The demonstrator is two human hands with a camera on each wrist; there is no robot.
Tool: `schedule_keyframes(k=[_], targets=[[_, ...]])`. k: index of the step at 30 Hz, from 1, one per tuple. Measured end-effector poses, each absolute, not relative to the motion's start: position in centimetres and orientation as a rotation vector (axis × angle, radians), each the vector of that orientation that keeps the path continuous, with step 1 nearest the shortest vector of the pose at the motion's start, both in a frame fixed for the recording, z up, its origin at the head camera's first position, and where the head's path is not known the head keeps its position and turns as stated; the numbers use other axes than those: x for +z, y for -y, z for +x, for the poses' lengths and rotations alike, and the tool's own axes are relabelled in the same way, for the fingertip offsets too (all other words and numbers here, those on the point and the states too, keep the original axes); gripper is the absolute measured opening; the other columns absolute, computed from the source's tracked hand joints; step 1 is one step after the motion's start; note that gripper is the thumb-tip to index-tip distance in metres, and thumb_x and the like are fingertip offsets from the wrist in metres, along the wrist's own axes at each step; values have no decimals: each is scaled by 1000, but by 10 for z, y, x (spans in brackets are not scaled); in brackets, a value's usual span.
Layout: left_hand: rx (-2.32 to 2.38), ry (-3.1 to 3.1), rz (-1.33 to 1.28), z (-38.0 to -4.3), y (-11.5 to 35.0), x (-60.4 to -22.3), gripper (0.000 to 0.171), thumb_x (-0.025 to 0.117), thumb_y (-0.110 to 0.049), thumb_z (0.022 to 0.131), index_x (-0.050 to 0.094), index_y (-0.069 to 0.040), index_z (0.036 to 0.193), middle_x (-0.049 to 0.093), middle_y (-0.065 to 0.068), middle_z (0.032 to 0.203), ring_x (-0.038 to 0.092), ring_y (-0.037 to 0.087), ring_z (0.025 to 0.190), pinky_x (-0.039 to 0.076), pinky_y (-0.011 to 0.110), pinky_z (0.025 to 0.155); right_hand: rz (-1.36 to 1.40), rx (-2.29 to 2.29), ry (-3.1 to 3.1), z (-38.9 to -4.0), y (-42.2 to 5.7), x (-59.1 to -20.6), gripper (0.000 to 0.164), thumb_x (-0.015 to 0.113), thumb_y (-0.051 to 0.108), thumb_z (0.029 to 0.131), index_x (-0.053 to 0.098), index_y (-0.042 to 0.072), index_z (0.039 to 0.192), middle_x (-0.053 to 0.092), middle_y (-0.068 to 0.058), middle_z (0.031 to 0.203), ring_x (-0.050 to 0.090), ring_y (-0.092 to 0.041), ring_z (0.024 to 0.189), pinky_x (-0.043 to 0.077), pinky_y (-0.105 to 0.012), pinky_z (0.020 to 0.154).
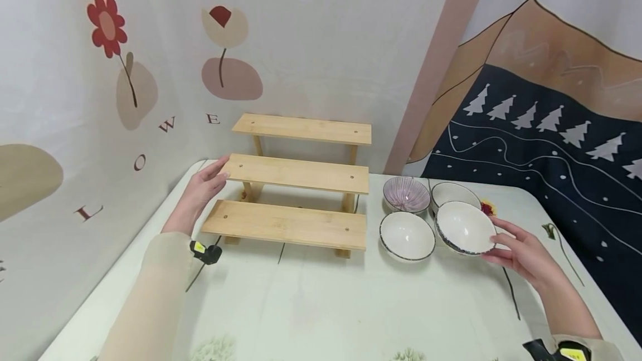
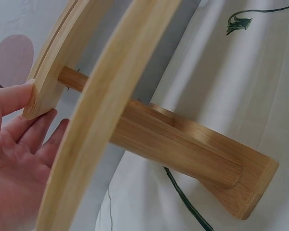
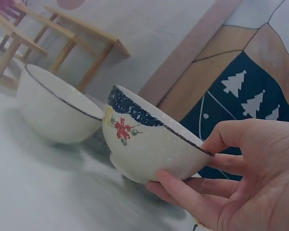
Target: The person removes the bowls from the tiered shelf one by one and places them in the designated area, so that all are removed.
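A three-tier wooden shelf stand (image 1: 296, 172) stands at the back of the table. My left hand (image 1: 203, 185) holds the left end of its middle board (image 2: 45, 91), thumb on one face and fingers beneath. My right hand (image 1: 524, 249) grips the right rim of a white bowl (image 1: 465, 228), thumb at the rim and fingers under its side. This bowl has a dark blue speckled rim band and a red flower (image 3: 123, 129), and it is tilted and lifted off the table. Left of it sits another white bowl (image 1: 407, 235) with a dark rim.
Behind stand a purple striped bowl (image 1: 406, 194) and another white bowl (image 1: 453, 193), partly hidden by the held one. The white tablecloth (image 1: 321, 305) has printed stems. Printed curtains hang behind the table and at both sides.
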State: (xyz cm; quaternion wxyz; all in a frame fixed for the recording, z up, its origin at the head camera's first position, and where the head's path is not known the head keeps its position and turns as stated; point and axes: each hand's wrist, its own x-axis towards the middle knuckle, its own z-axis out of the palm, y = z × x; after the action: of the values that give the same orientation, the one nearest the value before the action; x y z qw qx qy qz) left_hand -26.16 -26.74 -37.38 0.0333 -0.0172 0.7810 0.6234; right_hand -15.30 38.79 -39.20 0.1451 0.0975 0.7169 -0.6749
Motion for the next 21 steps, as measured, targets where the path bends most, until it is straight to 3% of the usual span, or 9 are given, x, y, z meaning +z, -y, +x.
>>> schedule_keyframes(k=[2, 4, 21], targets=[[1909, -2412, -49, -261, 267, -373, 60, 44, -26, 107, 17, -20, 160, 8, 3, 169, 18, 29, 155, 23, 42, 129, 285, -1968, -2036, -152, -390, -395, 36, 53, 12, 102, 59, 47, 109, 55, 5, 108, 74, -15, 81, 66, -28, 76], [1903, -2420, -42, -261, 267, -373, 60, 44, -27, 107, 17, -20, 160, 8, 3, 169, 19, 30, 155, 23, 42, 129, 273, -1979, -2021, -151, -391, -397, 39, 53, 10, 102, 61, 48, 102, 56, 7, 103, 74, -16, 81, 66, -30, 76], [1884, -2431, -34, -263, 270, -375, 60, 44, -26, 107, 16, -19, 160, 9, 4, 169, 20, 30, 154, 24, 42, 128, 298, -1934, -1925, -142, -396, -420, 44, 51, 7, 101, 62, 50, 97, 63, 2, 99, 75, -18, 82, 66, -33, 78]])
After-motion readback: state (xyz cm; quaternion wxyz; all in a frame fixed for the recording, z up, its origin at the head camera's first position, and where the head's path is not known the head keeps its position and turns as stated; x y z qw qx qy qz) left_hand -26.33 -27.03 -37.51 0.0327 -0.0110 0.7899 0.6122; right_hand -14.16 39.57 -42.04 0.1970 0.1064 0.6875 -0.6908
